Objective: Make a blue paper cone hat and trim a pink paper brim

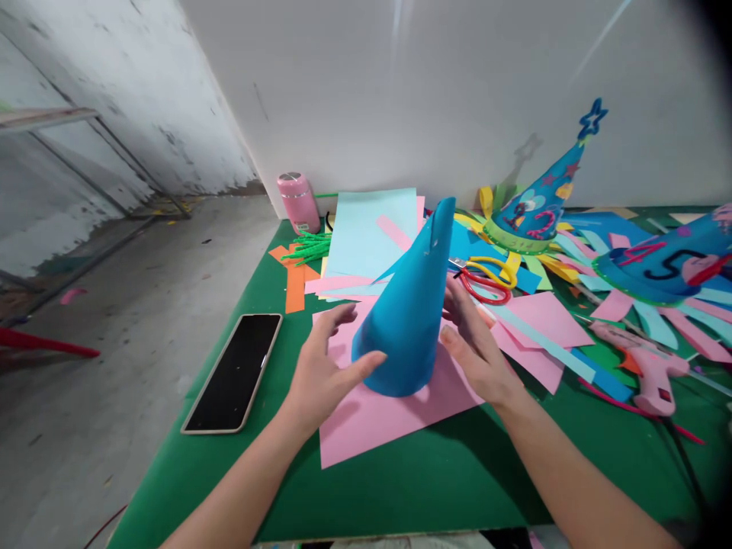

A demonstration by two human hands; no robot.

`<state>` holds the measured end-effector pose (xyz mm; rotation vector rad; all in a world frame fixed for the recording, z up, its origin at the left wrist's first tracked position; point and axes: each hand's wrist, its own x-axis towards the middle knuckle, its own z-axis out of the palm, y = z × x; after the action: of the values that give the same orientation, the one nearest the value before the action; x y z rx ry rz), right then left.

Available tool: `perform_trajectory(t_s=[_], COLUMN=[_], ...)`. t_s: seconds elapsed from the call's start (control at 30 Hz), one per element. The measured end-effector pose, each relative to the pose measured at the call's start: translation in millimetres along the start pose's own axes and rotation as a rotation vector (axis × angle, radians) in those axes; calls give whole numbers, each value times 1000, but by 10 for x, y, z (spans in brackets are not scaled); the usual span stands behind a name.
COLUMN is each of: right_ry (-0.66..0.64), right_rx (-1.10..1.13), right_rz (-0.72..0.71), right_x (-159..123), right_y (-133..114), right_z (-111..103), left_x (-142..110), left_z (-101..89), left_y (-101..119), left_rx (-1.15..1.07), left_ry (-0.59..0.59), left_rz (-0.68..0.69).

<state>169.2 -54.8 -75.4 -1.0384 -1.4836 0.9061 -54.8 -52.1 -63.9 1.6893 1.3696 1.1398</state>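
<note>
A blue paper cone hat [403,328] stands upright on a sheet of pink paper [354,435], its tip leaning a little to the right. At its lower left, my left hand [323,366] is curved with fingers apart; the thumb overlaps the cone's side, and whether it presses on it I cannot tell. On the other side my right hand [474,347] is open beside the cone, thumb and fingers spread, with its fingertips partly behind the cone's right edge.
A phone [234,374] lies at left. Behind are a pink bottle [298,202], green pipe cleaners [309,247] and light blue paper [371,236]. To the right are scissors [486,282], decorated hats [534,210] and a pink glue gun [652,366] among paper strips.
</note>
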Motion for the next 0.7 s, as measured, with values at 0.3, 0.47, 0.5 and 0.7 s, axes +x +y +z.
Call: perform_trajectory(t_s=[0.3,0.47,0.5,0.7], right_ry=[140,214,213,143], right_rx=[177,243,246,236], right_rz=[195,283,294,311], right_x=[1,-68,-82,-135], right_y=[142,266,283,250], right_z=[-124,-138,-117,92], left_x=[186,117,81,21], left_z=[203,119,118,198], left_y=[188,42,5,-11], left_rx=[-343,-635,-638,-311], left_ry=[110,330,311,55], left_rz=[-100,-311,-321,-58])
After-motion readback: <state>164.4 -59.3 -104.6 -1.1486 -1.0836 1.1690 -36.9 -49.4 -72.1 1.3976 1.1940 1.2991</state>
